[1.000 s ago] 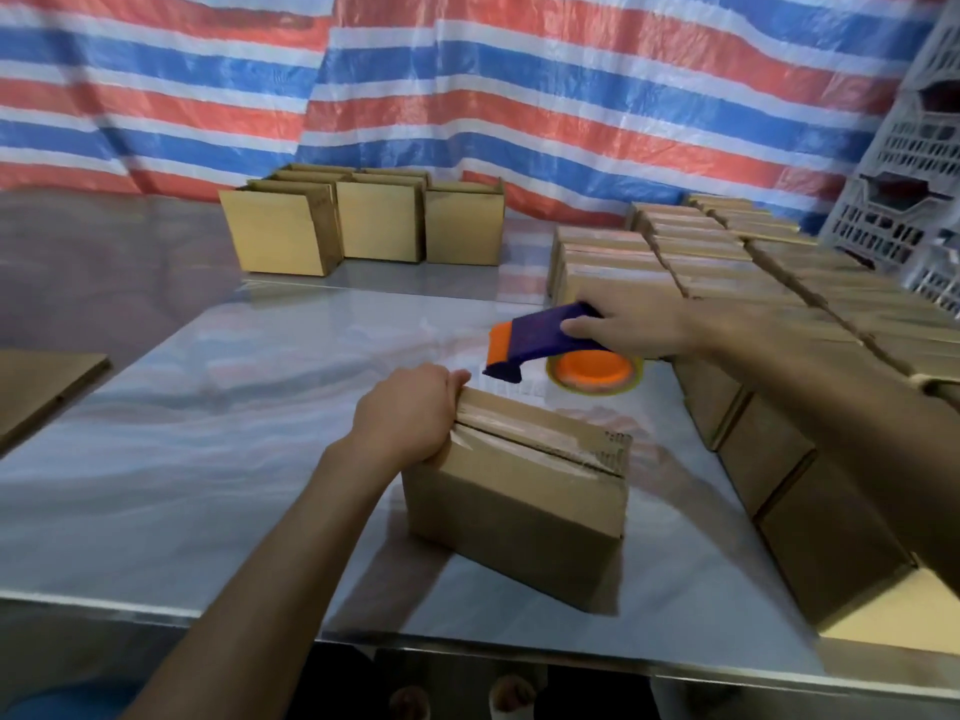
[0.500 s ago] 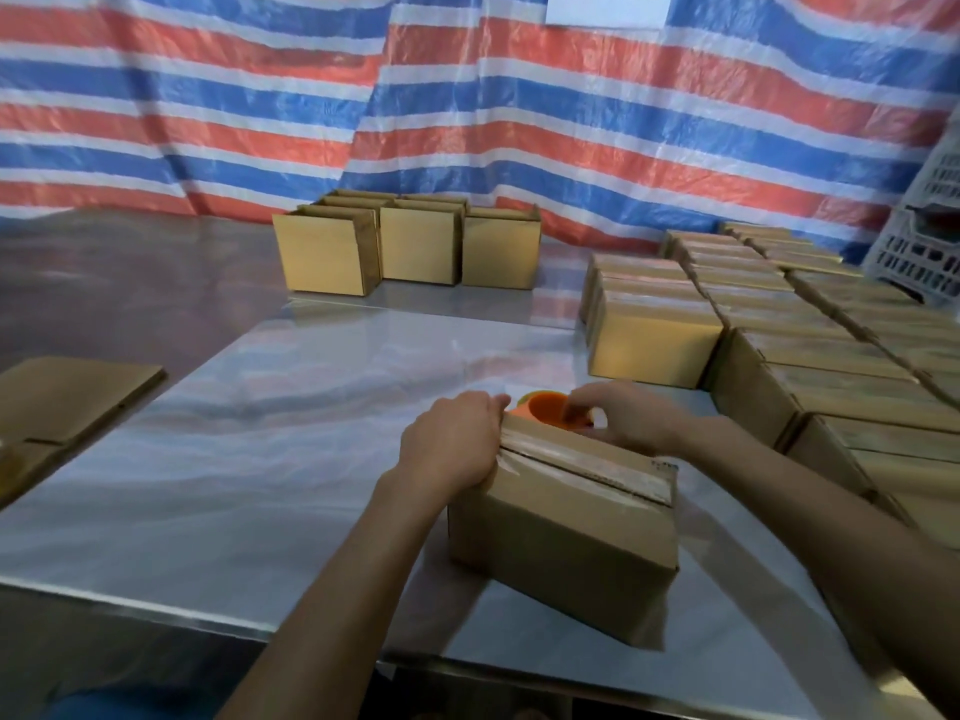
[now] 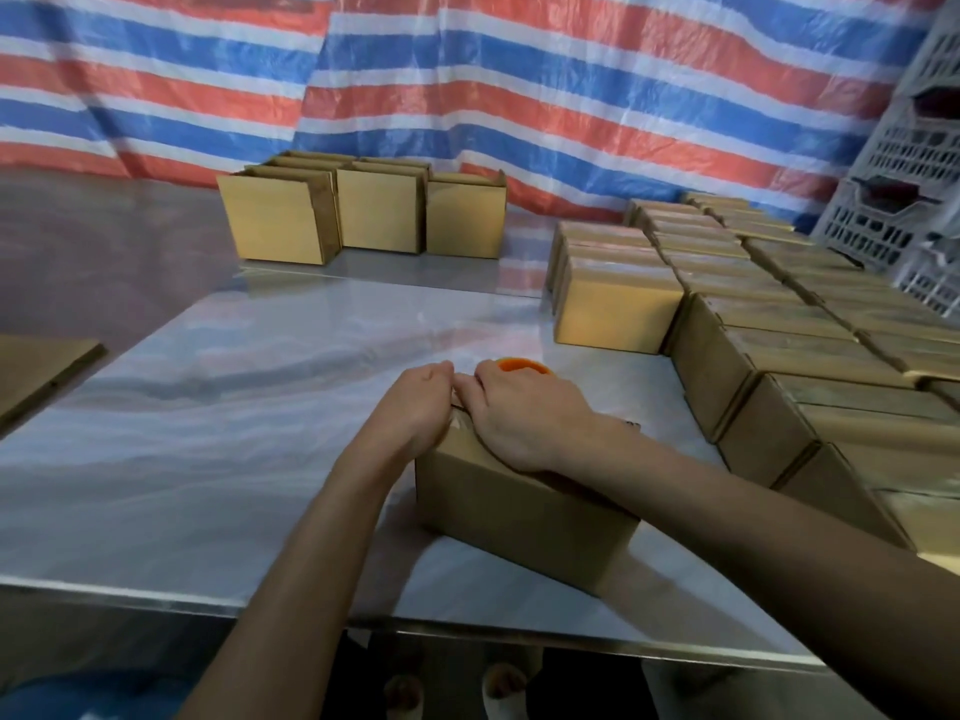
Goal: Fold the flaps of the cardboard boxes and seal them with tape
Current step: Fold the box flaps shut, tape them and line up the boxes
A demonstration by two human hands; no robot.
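The cardboard box (image 3: 524, 517) is held at its left end by the curled left hand (image 3: 415, 407); its top is pressed by the flat right hand (image 3: 524, 413).

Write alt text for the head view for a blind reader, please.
A person's left hand and right hand hold down a cardboard box on a shiny table. An orange tape roll peeks behind them; more boxes line the right.

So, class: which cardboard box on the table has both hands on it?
The lone box nearest the viewer, under the left hand and right hand; the other boxes stand untouched in groups farther back.
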